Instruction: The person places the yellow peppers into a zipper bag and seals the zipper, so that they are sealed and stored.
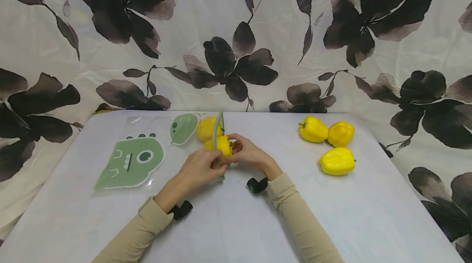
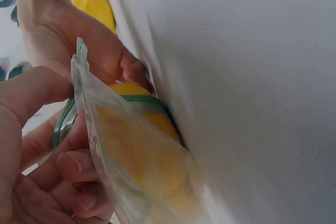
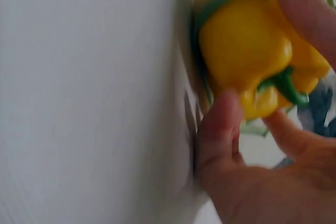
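A clear zip bag (image 1: 151,183) printed with a green cartoon creature and a speech bubble lies with its green-edged mouth facing right. My left hand (image 1: 200,168) pinches the near side of that mouth, and the clear film (image 2: 100,124) hangs from its thumb and fingers. At the opening, my right hand (image 1: 254,155) holds a yellow bell pepper (image 3: 244,43) between thumb and fingers, its green stem toward the palm. The green band of the mouth crosses this pepper, its far end within the bag. A second yellow bell pepper (image 1: 206,128) sits just behind it, partly covered by the bag.
Three more yellow bell peppers (image 1: 312,129) (image 1: 341,133) (image 1: 337,161) lie loosely grouped on the right of the white-covered table (image 1: 236,230). A floral cloth (image 1: 287,78) hangs behind the table's back edge. Black wrist cameras (image 1: 257,185) are strapped to both wrists.
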A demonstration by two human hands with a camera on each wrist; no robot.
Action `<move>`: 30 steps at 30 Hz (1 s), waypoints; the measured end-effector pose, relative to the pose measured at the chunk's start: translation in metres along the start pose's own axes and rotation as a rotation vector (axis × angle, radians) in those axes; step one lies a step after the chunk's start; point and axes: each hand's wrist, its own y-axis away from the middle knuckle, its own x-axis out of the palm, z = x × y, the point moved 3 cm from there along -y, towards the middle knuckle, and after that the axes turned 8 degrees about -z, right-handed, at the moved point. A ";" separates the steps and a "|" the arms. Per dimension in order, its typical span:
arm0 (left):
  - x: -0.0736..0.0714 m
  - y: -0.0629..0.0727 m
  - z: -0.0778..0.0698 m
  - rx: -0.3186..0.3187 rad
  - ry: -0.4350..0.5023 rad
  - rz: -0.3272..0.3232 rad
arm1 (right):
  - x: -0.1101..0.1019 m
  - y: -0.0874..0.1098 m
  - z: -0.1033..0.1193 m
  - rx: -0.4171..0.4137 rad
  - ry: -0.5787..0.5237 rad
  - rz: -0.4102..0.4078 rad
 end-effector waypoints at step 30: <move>0.004 0.001 -0.004 0.092 -0.030 -0.066 | 0.001 -0.001 -0.005 -0.074 -0.276 0.133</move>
